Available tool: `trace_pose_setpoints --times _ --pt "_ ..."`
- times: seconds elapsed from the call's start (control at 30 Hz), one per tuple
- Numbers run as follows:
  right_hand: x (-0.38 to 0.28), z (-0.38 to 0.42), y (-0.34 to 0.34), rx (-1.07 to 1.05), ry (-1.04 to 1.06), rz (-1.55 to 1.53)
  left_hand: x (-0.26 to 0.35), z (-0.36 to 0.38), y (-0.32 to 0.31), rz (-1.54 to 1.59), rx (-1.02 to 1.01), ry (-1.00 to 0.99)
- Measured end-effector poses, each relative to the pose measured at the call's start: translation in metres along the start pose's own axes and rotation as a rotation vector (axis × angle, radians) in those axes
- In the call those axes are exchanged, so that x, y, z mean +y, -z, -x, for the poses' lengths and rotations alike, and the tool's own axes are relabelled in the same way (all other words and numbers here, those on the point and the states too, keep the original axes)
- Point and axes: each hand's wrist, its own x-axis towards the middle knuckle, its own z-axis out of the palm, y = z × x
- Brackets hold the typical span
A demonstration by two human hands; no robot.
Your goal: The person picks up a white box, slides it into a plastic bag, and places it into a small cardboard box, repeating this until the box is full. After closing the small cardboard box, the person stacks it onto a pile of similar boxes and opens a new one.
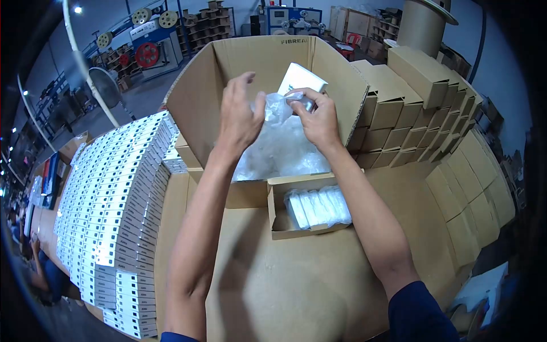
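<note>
My right hand [319, 121] pinches the edge of a small clear plastic bag [277, 109] between thumb and fingers. A white box [302, 79] shows directly behind those fingers and overlaps the hand in this view. On the other side of the bag, my left hand [241, 113] is raised with its fingers apart, the thumb close to the plastic. Both hands are over a large open carton [239, 62], with a heap of clear plastic bags [282, 149] inside. In front of it, a small cardboard box [305, 233] holds a row of white boxes wrapped in plastic [319, 208].
Tall stacks of white boxes [108, 199] line the left side. Closed brown cartons [393, 122] are piled at the right, with more cartons [478, 188] nearer me. Cardboard [273, 285] covers the table. Machines [154, 43] stand in the background; a person [43, 268] is at far left.
</note>
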Motion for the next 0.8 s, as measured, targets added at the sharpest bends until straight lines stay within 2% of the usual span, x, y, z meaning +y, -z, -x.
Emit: trace_pose_setpoints --times 0.07,0.1,0.13,0.2,0.27,0.37,0.47,0.5,0.6,0.73,0.8 --pt "-0.002 -0.001 0.001 -0.058 -0.016 -0.134 -0.007 -0.002 -0.009 0.184 -0.131 0.079" --pt "-0.004 -0.001 0.003 -0.080 -0.025 -0.175 -0.007 -0.006 -0.007 0.279 -0.263 0.111" --pt "-0.005 0.000 0.005 -0.101 -0.035 -0.214 -0.007 -0.006 -0.005 0.322 -0.246 0.174" --pt "-0.001 0.001 0.010 -0.103 -0.039 -0.083 -0.006 -0.004 -0.003 0.413 -0.222 0.297" --pt "0.004 0.001 0.011 -0.105 0.025 -0.012 -0.004 -0.002 -0.001 0.364 -0.190 0.302" --pt "-0.003 0.007 0.007 -0.097 -0.148 -0.310 0.001 0.001 -0.002 0.325 -0.068 0.233" --pt "0.002 0.009 0.008 -0.133 -0.343 -0.634 0.019 0.000 0.010 0.200 -0.045 0.217" --pt "-0.027 0.015 0.015 -0.184 -0.240 -0.344 0.019 0.002 0.009 0.175 0.002 0.154" --pt "-0.037 0.021 0.014 -0.166 -0.206 -0.132 0.036 0.005 0.016 0.321 0.010 0.158" --pt "-0.058 0.050 0.035 -0.115 -0.113 -0.038 0.047 0.018 0.033 0.532 0.068 0.165" --pt "-0.078 0.083 0.051 -0.122 -0.075 -0.077 0.070 0.037 0.051 0.741 0.061 0.258"
